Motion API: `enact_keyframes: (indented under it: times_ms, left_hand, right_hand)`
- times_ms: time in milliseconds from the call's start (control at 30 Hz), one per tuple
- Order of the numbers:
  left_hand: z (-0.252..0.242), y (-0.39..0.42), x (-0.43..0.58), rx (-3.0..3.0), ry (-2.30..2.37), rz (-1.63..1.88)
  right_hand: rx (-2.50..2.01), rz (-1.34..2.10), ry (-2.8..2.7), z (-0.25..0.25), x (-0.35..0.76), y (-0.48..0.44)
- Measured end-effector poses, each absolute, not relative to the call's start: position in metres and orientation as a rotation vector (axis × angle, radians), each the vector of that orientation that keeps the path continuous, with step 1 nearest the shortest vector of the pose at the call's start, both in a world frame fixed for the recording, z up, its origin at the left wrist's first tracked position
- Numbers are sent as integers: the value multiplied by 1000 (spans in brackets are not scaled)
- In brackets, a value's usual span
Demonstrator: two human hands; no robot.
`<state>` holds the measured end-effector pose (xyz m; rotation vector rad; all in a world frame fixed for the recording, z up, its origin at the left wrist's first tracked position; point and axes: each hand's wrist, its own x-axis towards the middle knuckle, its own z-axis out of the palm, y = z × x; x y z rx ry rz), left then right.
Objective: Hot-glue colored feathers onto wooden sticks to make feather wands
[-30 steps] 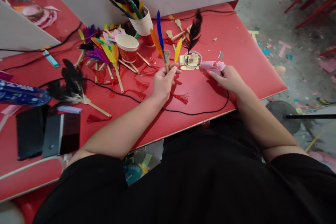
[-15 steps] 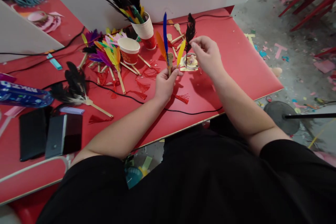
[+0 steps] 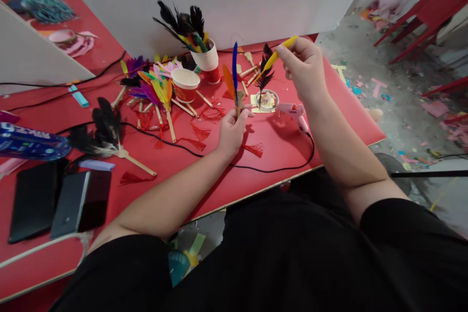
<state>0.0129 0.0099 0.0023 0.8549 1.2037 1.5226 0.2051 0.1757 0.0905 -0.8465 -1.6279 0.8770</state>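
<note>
Pinching a yellow feather point(image 3: 270, 61), the right hand point(image 3: 307, 66) has its fingers closed around the vane, with the quill slanting down and left from them. The fingers of the left hand point(image 3: 232, 129) grip a wooden stick point(image 3: 239, 100) — an orange feather point(image 3: 228, 80) and a blue feather point(image 3: 235, 66) rise from it, just above those fingers. Between the two sets of fingers, a black feather point(image 3: 266, 70) stands up by a round dish point(image 3: 256, 100). Below the right fingers, a pink glue gun point(image 3: 292, 108) lies on the red table point(image 3: 274, 141); a red tassel point(image 3: 254, 149) lies just below the left ones. Left of the left fingers — near them — sits a paper cup point(image 3: 185, 85).
</note>
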Motion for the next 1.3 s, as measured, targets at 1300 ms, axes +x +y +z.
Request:
enact_keyframes:
  times_ms: [1300]
  left_hand:
    - [3, 14, 16, 726, 1089, 1557]
  right_hand:
    - [-868, 1144, -1708, 40, 173, 69]
